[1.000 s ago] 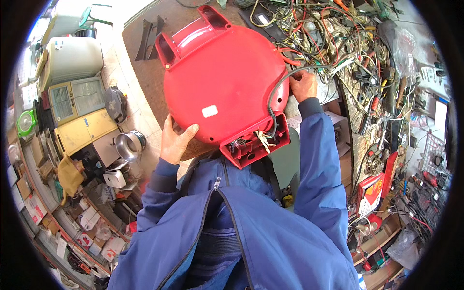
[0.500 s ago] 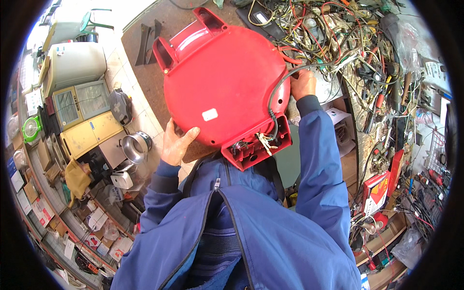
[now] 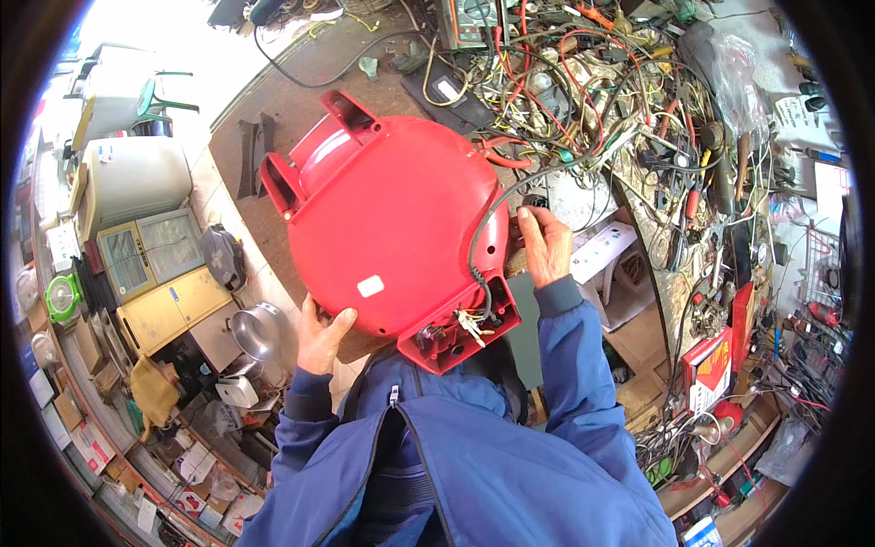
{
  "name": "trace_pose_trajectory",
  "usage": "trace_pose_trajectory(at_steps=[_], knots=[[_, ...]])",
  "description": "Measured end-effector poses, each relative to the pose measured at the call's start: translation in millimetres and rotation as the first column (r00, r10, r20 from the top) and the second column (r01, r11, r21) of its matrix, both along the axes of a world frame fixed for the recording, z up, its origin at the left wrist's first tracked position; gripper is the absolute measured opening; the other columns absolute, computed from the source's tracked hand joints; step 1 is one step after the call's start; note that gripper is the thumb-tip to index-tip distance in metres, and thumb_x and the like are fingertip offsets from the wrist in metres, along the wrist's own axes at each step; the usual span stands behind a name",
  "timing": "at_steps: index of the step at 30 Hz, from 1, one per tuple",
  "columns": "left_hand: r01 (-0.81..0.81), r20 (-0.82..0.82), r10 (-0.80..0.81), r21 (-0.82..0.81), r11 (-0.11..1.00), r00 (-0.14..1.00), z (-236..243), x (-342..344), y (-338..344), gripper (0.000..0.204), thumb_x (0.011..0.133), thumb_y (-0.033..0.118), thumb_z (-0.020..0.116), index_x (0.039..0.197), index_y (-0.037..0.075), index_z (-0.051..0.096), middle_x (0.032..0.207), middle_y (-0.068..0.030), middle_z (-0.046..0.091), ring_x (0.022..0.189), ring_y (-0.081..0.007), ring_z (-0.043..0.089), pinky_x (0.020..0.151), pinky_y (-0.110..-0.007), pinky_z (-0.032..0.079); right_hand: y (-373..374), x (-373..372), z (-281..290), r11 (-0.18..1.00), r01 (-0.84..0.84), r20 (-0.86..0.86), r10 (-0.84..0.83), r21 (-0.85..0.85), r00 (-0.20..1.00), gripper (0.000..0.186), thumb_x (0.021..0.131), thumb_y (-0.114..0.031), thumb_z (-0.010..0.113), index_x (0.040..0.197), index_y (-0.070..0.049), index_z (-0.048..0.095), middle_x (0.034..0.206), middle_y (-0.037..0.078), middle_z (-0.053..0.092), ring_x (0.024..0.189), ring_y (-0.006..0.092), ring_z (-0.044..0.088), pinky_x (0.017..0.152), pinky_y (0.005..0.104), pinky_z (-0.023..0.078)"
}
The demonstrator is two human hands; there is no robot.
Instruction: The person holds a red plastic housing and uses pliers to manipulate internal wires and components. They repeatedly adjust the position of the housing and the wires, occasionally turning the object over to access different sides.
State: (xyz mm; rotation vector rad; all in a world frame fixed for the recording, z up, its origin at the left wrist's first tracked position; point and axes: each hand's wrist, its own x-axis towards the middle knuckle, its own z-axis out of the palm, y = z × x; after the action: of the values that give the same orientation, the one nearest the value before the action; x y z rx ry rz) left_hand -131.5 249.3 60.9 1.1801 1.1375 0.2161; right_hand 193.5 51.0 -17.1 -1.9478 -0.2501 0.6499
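A round red plastic appliance housing (image 3: 392, 219) rests at the near edge of the brown workbench, tilted toward my body. A red boxy section (image 3: 456, 333) at its near end stands uncovered, with loose pale connectors and wires inside. From it a grey cord (image 3: 476, 239) runs up across the housing and away to the right. My left hand (image 3: 325, 337) grips the housing's lower left rim, thumb on top, its fingers partly hidden beneath. Beside the right rim, my right hand (image 3: 547, 248) has its fingers stretched out, close to a small dark object (image 3: 536, 201).
Tangled wires and tools (image 3: 583, 100) heap the bench's far right, with red-handled pliers (image 3: 506, 153) and a multimeter (image 3: 469, 23). A dark flat case (image 3: 447, 96) lies beyond the housing. A metal pot (image 3: 257, 332) and cabinets (image 3: 173, 283) stand left.
The housing has shifted slightly left and nearer in the view, along with my left hand. My right hand's fingers have straightened and come away from the rim.
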Motion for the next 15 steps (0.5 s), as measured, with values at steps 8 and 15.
trace_pose_trajectory(at_steps=[8, 15], knots=[[-0.019, -0.047, 0.014, -0.102, 0.995, 0.999, 2.9, -1.3, 2.8, 0.079, 0.093, 0.013, 0.079, 0.157, -0.002, 0.037, 0.146, -0.0146, 0.056, 0.134, -0.0239, 0.056, 0.115, -0.039, 0.044, -14.7, -29.8, 15.2, 0.948, 0.068, -0.454, 0.085, 0.31, 0.887, 0.064, 0.096, -0.02, 0.08, 0.146, 0.008, 0.053, 0.128, 0.018, 0.07, 0.117, 0.0234, 0.068, 0.101, 0.0365, 0.055], [-0.004, -0.04, 0.0, -0.097, 0.995, 0.999, -1.7, -8.1, 1.8, 0.075, 0.095, 0.011, 0.077, 0.157, -0.001, 0.037, 0.146, -0.0148, 0.056, 0.134, -0.0237, 0.056, 0.115, -0.04, 0.044, -13.2, -34.4, 11.9, 0.904, 0.176, -0.535, 0.066, 0.389, 0.842, 0.067, 0.095, -0.017, 0.083, 0.148, 0.009, 0.051, 0.137, 0.018, 0.067, 0.125, 0.0243, 0.065, 0.108, 0.0382, 0.051]])
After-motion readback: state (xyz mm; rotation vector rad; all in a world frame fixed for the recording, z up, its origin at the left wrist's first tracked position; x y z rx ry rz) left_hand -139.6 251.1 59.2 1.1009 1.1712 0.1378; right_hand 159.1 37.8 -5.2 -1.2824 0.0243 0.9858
